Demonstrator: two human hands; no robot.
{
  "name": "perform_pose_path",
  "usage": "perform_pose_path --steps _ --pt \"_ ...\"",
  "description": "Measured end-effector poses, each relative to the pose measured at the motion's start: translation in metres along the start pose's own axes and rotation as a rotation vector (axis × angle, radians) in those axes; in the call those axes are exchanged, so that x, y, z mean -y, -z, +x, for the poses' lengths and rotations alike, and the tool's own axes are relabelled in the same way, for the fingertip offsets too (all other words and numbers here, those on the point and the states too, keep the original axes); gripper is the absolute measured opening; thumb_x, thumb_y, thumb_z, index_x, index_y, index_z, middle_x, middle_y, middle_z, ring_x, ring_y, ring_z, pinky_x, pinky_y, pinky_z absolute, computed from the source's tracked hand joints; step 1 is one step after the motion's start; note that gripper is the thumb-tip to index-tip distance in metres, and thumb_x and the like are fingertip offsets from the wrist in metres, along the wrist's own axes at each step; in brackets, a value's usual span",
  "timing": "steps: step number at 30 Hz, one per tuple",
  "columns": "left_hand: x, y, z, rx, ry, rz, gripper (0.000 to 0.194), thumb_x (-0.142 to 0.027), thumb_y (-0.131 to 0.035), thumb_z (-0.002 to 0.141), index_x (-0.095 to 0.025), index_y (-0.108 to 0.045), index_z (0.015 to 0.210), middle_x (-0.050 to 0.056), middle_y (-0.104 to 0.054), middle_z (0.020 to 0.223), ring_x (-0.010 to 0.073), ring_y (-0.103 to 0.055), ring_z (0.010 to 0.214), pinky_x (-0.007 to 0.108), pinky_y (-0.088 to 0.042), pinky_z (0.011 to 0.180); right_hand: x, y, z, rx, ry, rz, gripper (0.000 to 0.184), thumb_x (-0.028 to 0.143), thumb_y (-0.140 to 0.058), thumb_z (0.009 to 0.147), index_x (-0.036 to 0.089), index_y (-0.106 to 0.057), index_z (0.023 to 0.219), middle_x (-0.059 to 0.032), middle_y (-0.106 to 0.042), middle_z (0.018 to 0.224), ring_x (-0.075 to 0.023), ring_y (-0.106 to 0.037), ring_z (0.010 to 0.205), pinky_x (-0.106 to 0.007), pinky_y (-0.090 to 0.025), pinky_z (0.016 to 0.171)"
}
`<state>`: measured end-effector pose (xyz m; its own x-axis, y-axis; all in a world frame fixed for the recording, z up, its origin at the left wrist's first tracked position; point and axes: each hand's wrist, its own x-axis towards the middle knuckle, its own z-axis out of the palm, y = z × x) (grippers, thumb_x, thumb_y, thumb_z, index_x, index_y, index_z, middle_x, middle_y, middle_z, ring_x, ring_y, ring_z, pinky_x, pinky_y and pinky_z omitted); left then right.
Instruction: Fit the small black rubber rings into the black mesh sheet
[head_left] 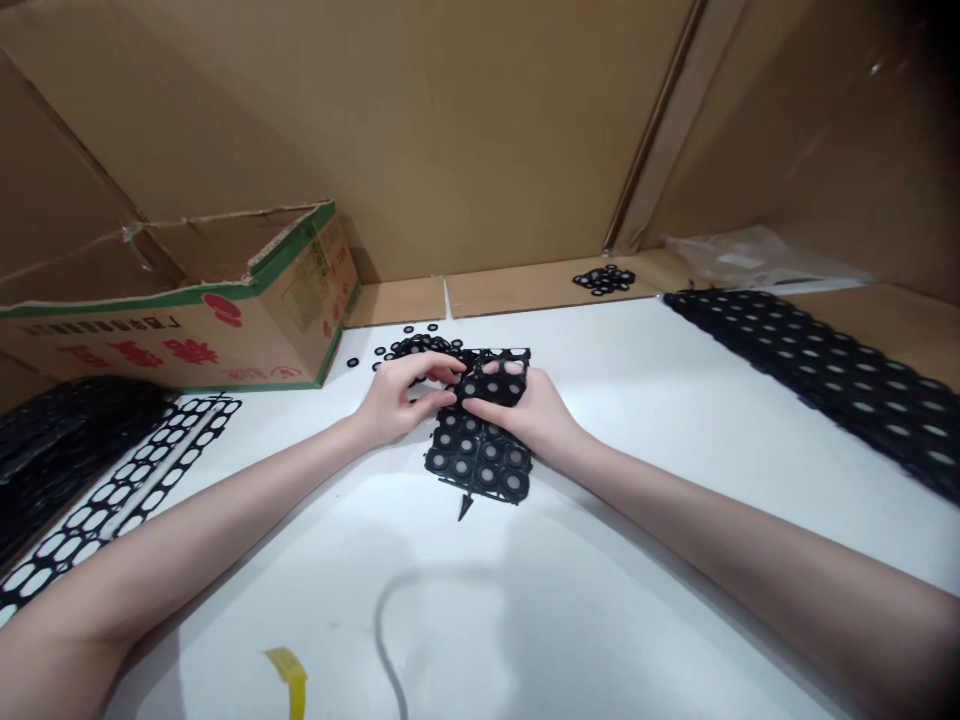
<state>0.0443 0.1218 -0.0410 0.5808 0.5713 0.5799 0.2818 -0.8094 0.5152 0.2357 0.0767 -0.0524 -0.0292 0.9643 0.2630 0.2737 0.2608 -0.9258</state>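
Note:
A black plastic grid sheet [489, 465] with round holes lies on the white table in front of me, and its lower cells hold small black rings with pale centres. A dark arrow-shaped tab [466, 506] sticks out at its near edge. My right hand [536, 405] grips the sheet's right side, thumb on top and some fingertips behind its upper holes. At the left edge, the thumb and forefinger of my left hand [401, 395] are brought together against the sheet; anything between them is too small to make out. Beyond this hand lies a pile of loose black rings [426, 345].
A cardboard box [292, 300] stands at the left, with stacked black sheets [67, 440] and empty grid frames [120, 480] nearer me. Filled grid sheets [840, 380] lie at the right. Farther back are more rings [604, 279] and a plastic bag [757, 255]. Yellow tape [289, 675] lies in front.

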Motion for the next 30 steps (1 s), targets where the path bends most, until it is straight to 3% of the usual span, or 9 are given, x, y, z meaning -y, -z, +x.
perform_pose_path --steps 4,10,14,19,25,30 --pt "0.001 -0.002 -0.002 0.021 -0.051 0.058 0.020 -0.015 -0.055 0.086 -0.019 -0.062 0.105 0.003 -0.072 0.088 0.0143 -0.070 0.079 0.023 -0.053 0.074 0.000 0.000 0.000 0.002 -0.009 -0.005 0.027 0.030 -0.072 0.063 0.018 -0.060 0.084 -0.0065 -0.069 0.088 -0.0245 -0.065 0.086 -0.039 -0.050 0.079" --pt "0.003 -0.007 -0.003 0.036 -0.104 0.072 0.041 0.003 -0.041 0.079 -0.020 -0.057 0.110 0.002 -0.068 0.090 0.0114 -0.067 0.082 0.021 -0.052 0.074 -0.002 -0.002 0.002 0.011 0.005 -0.014 0.029 0.030 -0.072 0.063 0.018 -0.058 0.087 -0.0068 -0.069 0.090 -0.0250 -0.065 0.089 -0.041 -0.049 0.084" --pt "0.004 -0.008 -0.001 0.022 -0.057 -0.016 0.047 0.006 -0.037 0.075 -0.020 -0.056 0.109 0.001 -0.066 0.090 0.0096 -0.066 0.083 0.019 -0.052 0.075 -0.002 -0.002 0.003 0.011 0.017 -0.003 0.028 0.029 -0.072 0.064 0.019 -0.058 0.087 -0.0070 -0.070 0.091 -0.0253 -0.066 0.090 -0.041 -0.050 0.084" --pt "0.007 -0.008 0.001 0.013 0.026 -0.076 0.040 0.003 -0.039 0.076 -0.019 -0.057 0.105 -0.001 -0.065 0.080 0.0102 -0.065 0.077 0.021 -0.050 0.074 -0.002 -0.003 0.002 0.004 0.028 -0.003 0.026 0.028 -0.071 0.064 0.020 -0.058 0.085 -0.0072 -0.070 0.091 -0.0254 -0.066 0.089 -0.041 -0.050 0.084" --pt "0.013 -0.008 0.008 -0.225 0.249 -0.291 0.019 -0.010 -0.049 0.081 -0.018 -0.053 0.098 -0.001 -0.062 0.075 0.0108 -0.061 0.069 0.021 -0.048 0.064 0.001 -0.002 0.003 0.005 -0.007 -0.007 0.027 0.027 -0.073 0.064 0.019 -0.060 0.087 -0.0094 -0.072 0.095 -0.0263 -0.067 0.091 -0.042 -0.050 0.085" --pt "0.026 -0.002 0.014 -0.424 0.279 -0.275 0.007 -0.013 -0.052 0.081 -0.016 -0.054 0.086 0.000 -0.060 0.074 0.0105 -0.060 0.068 0.020 -0.048 0.063 0.001 -0.001 0.001 0.018 -0.012 0.002 0.025 0.028 -0.073 0.064 0.018 -0.061 0.083 -0.0096 -0.072 0.090 -0.0267 -0.067 0.088 -0.043 -0.051 0.081"
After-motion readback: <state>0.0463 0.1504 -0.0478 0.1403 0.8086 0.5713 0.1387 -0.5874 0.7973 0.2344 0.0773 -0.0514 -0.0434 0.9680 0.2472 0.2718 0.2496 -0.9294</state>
